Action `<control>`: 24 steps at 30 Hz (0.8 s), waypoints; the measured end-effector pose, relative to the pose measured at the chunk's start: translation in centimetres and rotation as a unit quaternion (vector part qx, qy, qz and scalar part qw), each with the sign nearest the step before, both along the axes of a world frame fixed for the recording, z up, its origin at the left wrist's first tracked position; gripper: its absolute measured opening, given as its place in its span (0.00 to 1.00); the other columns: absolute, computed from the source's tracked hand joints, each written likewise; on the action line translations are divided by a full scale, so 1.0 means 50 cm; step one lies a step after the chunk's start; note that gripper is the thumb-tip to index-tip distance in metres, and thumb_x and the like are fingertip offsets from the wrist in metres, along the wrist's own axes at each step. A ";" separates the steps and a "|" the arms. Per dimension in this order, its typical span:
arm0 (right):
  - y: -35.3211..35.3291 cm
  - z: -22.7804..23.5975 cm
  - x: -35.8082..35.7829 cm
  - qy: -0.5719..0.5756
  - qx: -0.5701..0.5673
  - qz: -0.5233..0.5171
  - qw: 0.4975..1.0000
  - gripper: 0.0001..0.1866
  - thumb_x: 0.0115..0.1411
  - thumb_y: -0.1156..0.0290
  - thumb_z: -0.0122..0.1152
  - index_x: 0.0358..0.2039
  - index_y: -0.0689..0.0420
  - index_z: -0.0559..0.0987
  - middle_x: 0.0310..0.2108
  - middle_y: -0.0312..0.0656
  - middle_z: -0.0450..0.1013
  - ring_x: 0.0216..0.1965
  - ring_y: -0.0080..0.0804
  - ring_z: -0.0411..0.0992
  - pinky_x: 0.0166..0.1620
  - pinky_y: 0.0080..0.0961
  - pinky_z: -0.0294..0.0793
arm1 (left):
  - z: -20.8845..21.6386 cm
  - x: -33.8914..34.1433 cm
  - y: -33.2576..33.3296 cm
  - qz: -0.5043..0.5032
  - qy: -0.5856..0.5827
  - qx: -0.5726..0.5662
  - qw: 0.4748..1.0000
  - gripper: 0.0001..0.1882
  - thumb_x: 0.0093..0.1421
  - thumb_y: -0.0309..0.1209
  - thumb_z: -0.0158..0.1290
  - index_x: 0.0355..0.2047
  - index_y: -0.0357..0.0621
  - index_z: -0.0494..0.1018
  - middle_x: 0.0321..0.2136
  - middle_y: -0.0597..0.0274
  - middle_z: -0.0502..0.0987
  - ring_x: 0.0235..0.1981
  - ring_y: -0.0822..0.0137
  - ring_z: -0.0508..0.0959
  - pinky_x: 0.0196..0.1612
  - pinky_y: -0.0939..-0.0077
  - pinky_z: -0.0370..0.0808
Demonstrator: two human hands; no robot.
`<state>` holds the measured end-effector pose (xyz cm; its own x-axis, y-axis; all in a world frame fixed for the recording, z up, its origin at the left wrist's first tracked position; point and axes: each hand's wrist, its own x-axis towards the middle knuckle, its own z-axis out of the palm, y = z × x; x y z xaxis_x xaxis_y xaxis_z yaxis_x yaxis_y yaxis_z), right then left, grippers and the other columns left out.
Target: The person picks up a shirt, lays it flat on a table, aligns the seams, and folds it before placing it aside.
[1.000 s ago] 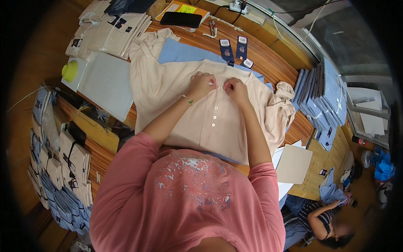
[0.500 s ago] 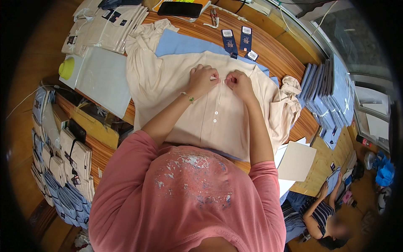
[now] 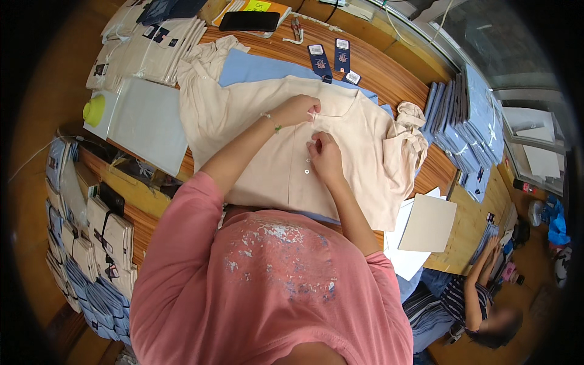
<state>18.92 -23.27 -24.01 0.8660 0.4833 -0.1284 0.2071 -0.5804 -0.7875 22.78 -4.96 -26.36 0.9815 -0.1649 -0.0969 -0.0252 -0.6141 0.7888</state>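
Note:
A cream buttoned shirt [image 3: 261,164] lies spread out before me, its neckline away from me and its sleeves bunched at both sides. My left hand [image 3: 298,111] pinches the shirt's front edge at the bottom of the neck opening. Lower on the button placket, my right hand [image 3: 325,155] has its fingers curled closed by the buttons; whether cloth or a button is between them is hidden. Two white buttons show just beside and below its fingertips. A light blue garment [image 3: 255,68] lies partly under the cream shirt.
Dark blue hang tags [image 3: 342,56], small snips [image 3: 296,29] and a black phone [image 3: 249,22] lie beyond the shirt. Folded blue shirts [image 3: 471,115] are stacked at right, cream ones [image 3: 164,52] at left. Card sheets [image 3: 428,222] lie near right. Another person [image 3: 471,298] works lower right.
My right hand has come down the placket toward me, away from my left hand, which keeps its hold near the neckline. The other person's arms have shifted.

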 end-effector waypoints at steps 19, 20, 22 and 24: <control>0.000 -0.017 0.011 0.004 0.004 0.008 1.000 0.12 0.49 0.72 0.64 0.29 0.63 0.70 0.26 0.47 0.68 0.25 0.39 0.67 0.31 0.34 0.67 | 0.033 0.065 0.024 -0.199 0.099 -0.070 0.972 0.17 0.46 0.13 0.52 0.37 0.39 0.77 0.32 0.64 0.78 0.32 0.74 0.75 0.36 0.79 0.73; 0.001 -0.015 0.010 0.007 0.003 -0.001 1.000 0.12 0.49 0.71 0.64 0.29 0.63 0.70 0.26 0.47 0.68 0.25 0.39 0.67 0.31 0.34 0.67 | 0.043 0.065 0.020 -0.202 0.095 -0.049 0.974 0.17 0.46 0.13 0.51 0.37 0.39 0.78 0.32 0.63 0.79 0.32 0.73 0.75 0.36 0.79 0.73; 0.005 -0.010 0.005 0.014 0.001 -0.017 1.000 0.13 0.49 0.71 0.64 0.28 0.63 0.70 0.26 0.47 0.68 0.25 0.40 0.67 0.31 0.34 0.66 | 0.062 0.061 0.018 -0.191 0.091 -0.028 0.977 0.16 0.47 0.13 0.51 0.37 0.39 0.78 0.31 0.61 0.79 0.32 0.72 0.75 0.37 0.78 0.73; 0.010 -0.010 -0.004 -0.018 -0.013 -0.025 0.999 0.13 0.48 0.71 0.65 0.27 0.62 0.70 0.26 0.46 0.68 0.26 0.40 0.67 0.31 0.34 0.66 | 0.087 0.055 0.016 -0.191 0.096 -0.019 0.977 0.16 0.47 0.14 0.51 0.36 0.38 0.78 0.31 0.59 0.79 0.32 0.71 0.76 0.37 0.77 0.73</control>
